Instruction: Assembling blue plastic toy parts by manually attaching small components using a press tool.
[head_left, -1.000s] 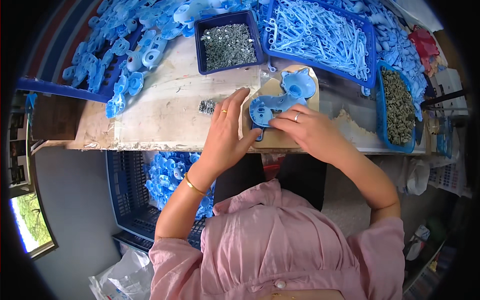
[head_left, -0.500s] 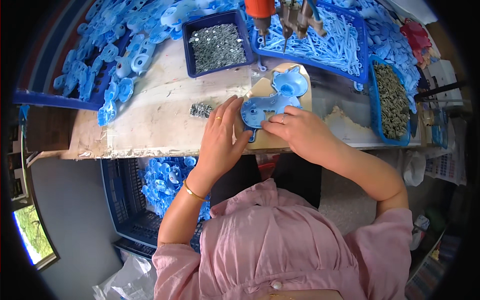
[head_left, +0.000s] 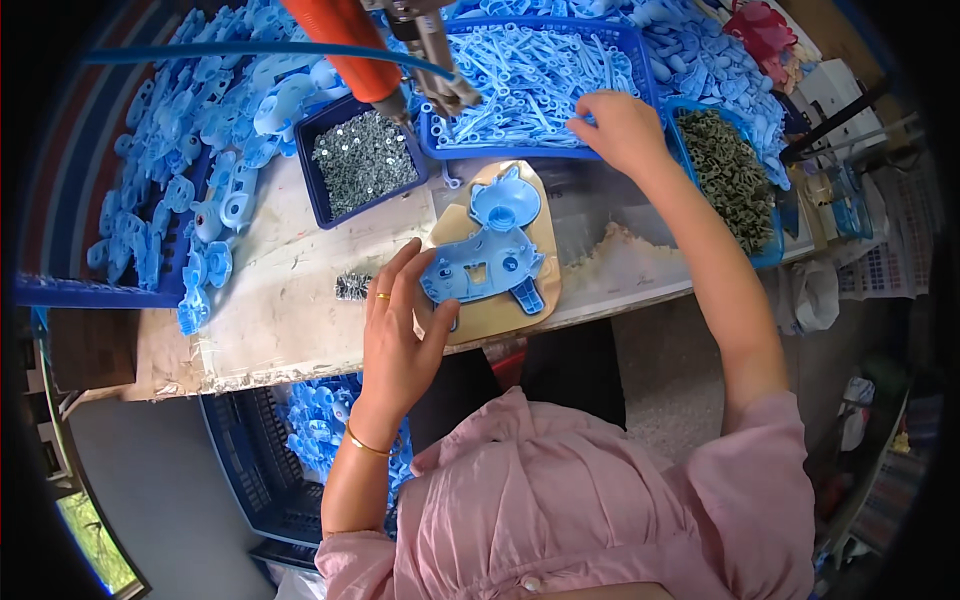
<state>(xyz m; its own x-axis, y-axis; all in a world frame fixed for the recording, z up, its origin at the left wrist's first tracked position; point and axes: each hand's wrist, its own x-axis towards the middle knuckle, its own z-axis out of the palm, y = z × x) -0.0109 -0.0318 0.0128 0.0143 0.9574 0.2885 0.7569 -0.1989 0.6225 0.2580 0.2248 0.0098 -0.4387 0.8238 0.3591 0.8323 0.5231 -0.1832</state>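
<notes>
A light blue plastic shell (head_left: 482,268), with a round cupped end and a wider body, lies hollow side up on a tan shaped holder (head_left: 545,225). My left hand (head_left: 400,325) rests at the shell's left end, fingers spread, fingertips and thumb at its edge. Below the body, a darker blue strip (head_left: 527,296) sticks out. Up at the right, my right hand (head_left: 622,130) is over the blue tray (head_left: 655,75) of slim light blue plastic sticks (head_left: 545,85). Its thumb and forefinger look apart, and I see nothing held between them.
A dark blue bin (head_left: 318,190) holds small metal screws. An orange power screwdriver (head_left: 350,50) hangs above it. Metal clips fill a teal basket (head_left: 725,180). Blue parts (head_left: 160,190) are heaped at left. A small dark bristly piece (head_left: 352,287) lies beside my left hand. Below stands a crate (head_left: 260,470).
My right hand has left the shell and moved up and right to the tray of sticks. My left hand stays at the shell's left end. The whole view has shifted and tilted.
</notes>
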